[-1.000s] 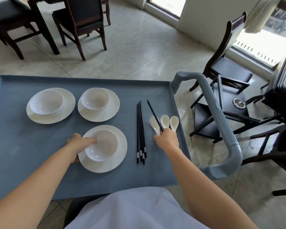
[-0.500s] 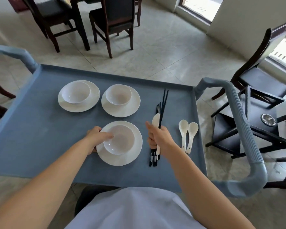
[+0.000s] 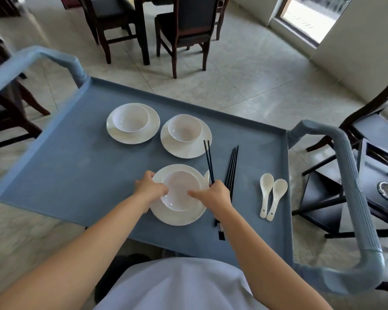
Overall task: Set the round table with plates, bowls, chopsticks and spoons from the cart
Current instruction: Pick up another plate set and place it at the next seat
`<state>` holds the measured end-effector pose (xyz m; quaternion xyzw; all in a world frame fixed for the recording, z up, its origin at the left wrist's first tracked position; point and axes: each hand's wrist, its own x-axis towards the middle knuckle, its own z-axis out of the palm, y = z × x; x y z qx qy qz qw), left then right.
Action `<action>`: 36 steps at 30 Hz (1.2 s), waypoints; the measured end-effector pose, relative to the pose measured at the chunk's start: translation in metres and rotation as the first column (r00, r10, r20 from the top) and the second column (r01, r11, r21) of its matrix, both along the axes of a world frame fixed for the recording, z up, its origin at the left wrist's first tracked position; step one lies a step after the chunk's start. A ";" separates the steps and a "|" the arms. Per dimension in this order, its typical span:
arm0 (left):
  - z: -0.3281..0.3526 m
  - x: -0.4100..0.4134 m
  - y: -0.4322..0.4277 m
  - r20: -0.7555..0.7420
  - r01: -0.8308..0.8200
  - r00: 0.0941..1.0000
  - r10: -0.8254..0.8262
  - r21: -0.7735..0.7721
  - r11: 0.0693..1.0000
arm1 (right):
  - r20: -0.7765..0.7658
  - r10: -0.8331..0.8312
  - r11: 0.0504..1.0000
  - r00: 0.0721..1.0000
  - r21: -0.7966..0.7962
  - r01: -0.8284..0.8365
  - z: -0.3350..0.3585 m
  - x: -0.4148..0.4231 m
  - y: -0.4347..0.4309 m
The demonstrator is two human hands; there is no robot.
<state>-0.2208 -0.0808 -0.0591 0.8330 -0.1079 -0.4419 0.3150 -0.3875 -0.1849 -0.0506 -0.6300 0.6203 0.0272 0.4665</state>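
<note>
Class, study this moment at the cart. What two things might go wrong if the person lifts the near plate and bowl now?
1. The right hand grips chopsticks and a spoon while its fingers reach onto the bowl; that shared grip may let something slip.
2. The bowl only rests on the near plate held by the left hand; a tilt could slide it off.

The cart (image 3: 72,175) is matte grey-blue, its ribbed handle (image 3: 356,198) a paler blue. On the cart, the plates (image 3: 132,138), bowls (image 3: 184,128) and spoons (image 3: 267,184) are plain glossy white and the chopsticks (image 3: 232,168) are black. Around the cart, dark brown chairs (image 3: 184,25) with black seats stand on a pale marbled tile floor (image 3: 244,70).
</note>
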 end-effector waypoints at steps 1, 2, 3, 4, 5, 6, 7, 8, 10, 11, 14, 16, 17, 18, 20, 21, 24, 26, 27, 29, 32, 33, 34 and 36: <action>0.000 -0.001 0.002 -0.030 -0.002 1.000 0.001 -0.020 1.000 | -0.002 0.006 0.999 1.000 0.036 -0.006 0.001 0.000 -0.002; -0.001 -0.001 0.004 -0.055 -0.001 0.998 -0.001 -0.043 0.999 | 0.004 0.008 0.997 1.000 0.083 -0.009 0.003 0.000 -0.004; -0.001 -0.002 0.006 -0.078 -0.006 0.997 0.001 -0.068 0.998 | 0.020 0.005 0.992 1.000 0.125 -0.007 0.005 0.000 -0.005; 0.000 -0.001 0.009 -0.107 -0.022 0.994 0.011 -0.096 0.995 | 0.040 -0.003 0.988 0.999 0.155 -0.004 0.007 0.000 -0.005; 0.002 0.000 0.011 -0.142 -0.045 0.989 0.027 -0.123 0.991 | 0.058 -0.009 0.986 0.998 0.169 -0.001 0.010 0.001 -0.005; 0.006 0.003 0.015 -0.175 -0.069 0.984 0.042 -0.149 0.986 | 0.075 -0.012 0.985 0.997 0.172 -0.001 0.014 0.003 -0.003; 0.012 0.008 0.020 -0.198 -0.091 0.979 0.055 -0.177 0.980 | 0.099 -0.012 0.985 0.995 0.171 -0.005 0.018 0.008 0.000; 0.017 0.013 0.026 -0.207 -0.111 0.976 0.068 -0.205 0.972 | 0.135 -0.009 0.985 0.991 0.171 -0.014 0.023 0.015 0.005; 0.028 0.028 0.044 -0.208 -0.154 0.973 0.101 -0.260 0.953 | 0.222 0.008 0.982 0.975 0.185 -0.050 0.035 0.033 0.015; 0.034 0.036 0.055 -0.202 -0.179 0.971 0.123 -0.284 0.942 | 0.255 0.030 0.977 0.966 0.197 -0.083 0.040 0.045 0.020; 0.048 0.064 0.096 -0.170 -0.253 0.963 0.207 -0.323 0.912 | 0.296 0.194 0.943 0.935 0.208 -0.261 0.053 0.092 0.039; 0.053 0.082 0.133 -0.165 -0.351 0.936 0.312 -0.325 0.878 | 0.301 0.330 0.894 0.895 0.204 -0.398 0.057 0.131 0.062; 0.054 0.090 0.156 -0.169 -0.422 0.907 0.387 -0.322 0.848 | 0.305 0.393 0.862 0.867 0.207 -0.463 0.057 0.152 0.076; 0.055 0.096 0.180 -0.175 -0.498 0.867 0.467 -0.319 0.806 | 0.310 0.455 0.822 0.835 0.213 -0.528 0.056 0.174 0.093; 0.056 0.104 0.237 -0.174 -0.649 0.758 0.629 -0.303 0.698 | 0.317 0.595 0.706 0.739 0.234 -0.669 0.052 0.218 0.136; 0.057 0.104 0.268 -0.174 -0.715 0.693 0.700 -0.290 0.636 | 0.319 0.664 0.632 0.676 0.244 -0.736 0.050 0.239 0.162; 0.068 0.095 0.361 -0.169 -0.874 0.466 0.869 -0.246 0.420 | 0.323 0.837 0.381 0.443 0.238 -0.893 0.047 0.294 0.254; 0.073 0.080 0.418 -0.161 -0.937 0.295 0.942 -0.241 0.252 | 0.334 0.901 0.207 0.278 0.232 -0.950 0.049 0.319 0.320; 0.075 0.073 0.443 -0.165 -0.955 0.209 0.964 -0.247 0.165 | 0.339 0.918 0.128 0.203 0.232 -0.964 0.052 0.329 0.351; 0.079 0.060 0.485 -0.178 -0.967 0.068 0.982 -0.255 0.021 | 0.348 0.935 -0.009 0.074 0.231 -0.973 0.059 0.344 0.408; 0.083 0.044 0.530 -0.170 -0.953 -0.075 0.982 -0.277 -0.121 | 0.343 0.935 -0.176 -0.091 0.227 -0.958 0.068 0.357 0.476; 0.085 0.039 0.542 -0.166 -0.947 -0.118 0.979 -0.279 -0.162 | 0.346 0.929 -0.223 -0.135 0.231 -0.947 0.071 0.360 0.495; 0.087 0.033 0.552 -0.159 -0.940 -0.159 0.974 -0.276 -0.198 | 0.351 0.920 -0.268 -0.175 0.239 -0.933 0.073 0.363 0.513; 0.089 0.020 0.569 -0.154 -0.923 -0.246 0.957 -0.263 -0.279 | 0.359 0.897 -0.362 -0.259 0.256 -0.896 0.075 0.365 0.546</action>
